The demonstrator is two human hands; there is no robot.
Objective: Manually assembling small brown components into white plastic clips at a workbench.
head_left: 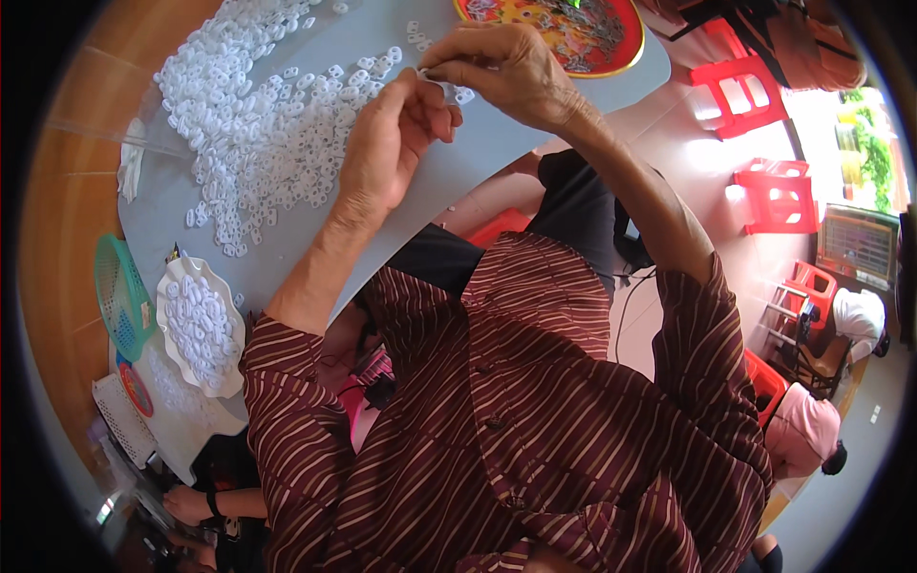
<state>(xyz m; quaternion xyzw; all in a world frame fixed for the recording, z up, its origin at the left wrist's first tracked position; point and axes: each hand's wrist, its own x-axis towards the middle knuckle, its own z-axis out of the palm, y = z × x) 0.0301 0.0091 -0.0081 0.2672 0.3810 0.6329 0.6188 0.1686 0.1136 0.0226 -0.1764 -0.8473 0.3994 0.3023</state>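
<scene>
Both my hands meet above a grey table, fingertips almost touching. My left hand pinches with thumb and forefinger, its other fingers loosely curled. My right hand reaches across from the right, thumb and fingers pressed together. Between the two pinches shows a small white plastic piece, partly hidden by the fingers. A large heap of small white plastic pieces, oval with holes, spreads left of my hands. Beyond my right hand lies a round red tray holding many small metal parts.
At the left edge stand a white scalloped dish of white pieces and a green basket. Another person's hand shows at lower left. Red stools stand to the right, with people seated farther off.
</scene>
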